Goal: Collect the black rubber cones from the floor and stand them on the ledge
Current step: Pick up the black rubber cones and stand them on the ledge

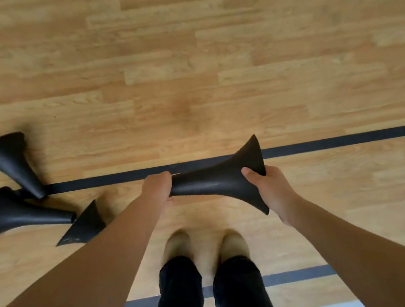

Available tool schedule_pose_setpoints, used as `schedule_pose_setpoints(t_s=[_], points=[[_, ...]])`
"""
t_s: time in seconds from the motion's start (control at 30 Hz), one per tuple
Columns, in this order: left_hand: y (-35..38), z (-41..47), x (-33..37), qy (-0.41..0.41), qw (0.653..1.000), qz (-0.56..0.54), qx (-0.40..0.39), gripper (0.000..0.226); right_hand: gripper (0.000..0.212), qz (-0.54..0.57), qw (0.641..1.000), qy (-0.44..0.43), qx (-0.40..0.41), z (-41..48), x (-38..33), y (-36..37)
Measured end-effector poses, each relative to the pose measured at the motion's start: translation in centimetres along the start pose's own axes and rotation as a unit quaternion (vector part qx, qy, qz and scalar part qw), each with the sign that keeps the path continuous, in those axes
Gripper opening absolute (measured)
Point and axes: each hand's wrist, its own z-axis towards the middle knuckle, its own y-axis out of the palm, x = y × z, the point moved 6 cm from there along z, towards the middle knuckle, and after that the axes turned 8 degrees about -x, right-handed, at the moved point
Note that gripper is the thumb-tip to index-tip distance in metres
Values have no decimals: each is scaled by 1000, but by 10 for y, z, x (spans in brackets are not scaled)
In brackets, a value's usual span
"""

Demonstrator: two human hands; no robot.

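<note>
Four black rubber cones show; none is on the ledge, which is out of view. You have the held cone [213, 180] lying sideways in the air above the floor [207, 59], just ahead of your shoes [233, 245]. Your left hand [158, 189] is wrapped round its narrow end, fingers curled over. Your right hand [270, 185] pinches the flared base rim, thumb on the outer face. Both are clamped on that one cone.

Three more lie tipped over on the floor to your left. The far cone [3, 161] has its tip on the dark floor line [353, 139]. The near cone [12, 215] is just beside it; I cannot tell if they touch. The third cone [85, 225] is partly hidden behind your left forearm.

Handling, as a judgement: matte thick rubber, so grippy, not slippery, not fragile. The thin flare probably flexes, and most of the weight likely sits at the base. Best hold is round the narrow neck with one hand, which frees the other for a second cone. Set each down on its wide base.
</note>
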Motion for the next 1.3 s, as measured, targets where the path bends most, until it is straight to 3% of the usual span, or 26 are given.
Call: schedule_pose_setpoints(t_s=[0.13, 0.23, 0.47, 0.6, 0.73, 0.9, 1.0, 1.07, 1.13, 1.3], points=[[-28, -96, 40, 2, 999, -25, -38, 31, 22, 11, 1000, 0, -4, -77, -71, -18], [-44, -164, 79, 49, 996, -50, -51, 31, 21, 32, 999, -34, 5, -136, -132, -40], [-81, -341, 158, 145, 969, -187, -78, 61, 22, 83, 989, -120, 15, -278, -251, -95], [-86, -446, 207, 251, 940, -195, -122, 39, 20, 145, 971, -188, 35, -357, -312, -135], [-76, -553, 257, 385, 890, -187, -157, 23, 11, 219, 934, -270, 87, -435, -358, -183], [-37, -624, 282, 445, 840, -178, -254, 39, 25, 254, 903, -320, 134, -503, -379, -225], [-7, -632, 289, 426, 831, -172, -315, 47, 38, 261, 892, -326, 175, -528, -370, -244], [7, -634, 296, 416, 826, -176, -338, 44, 35, 263, 884, -331, 201, -538, -360, -252], [25, -637, 304, 412, 822, -162, -358, 39, 28, 262, 866, -343, 252, -550, -347, -259], [56, -650, 323, 397, 813, -119, -409, 47, 36, 246, 799, -354, 419, -582, -335, -266]])
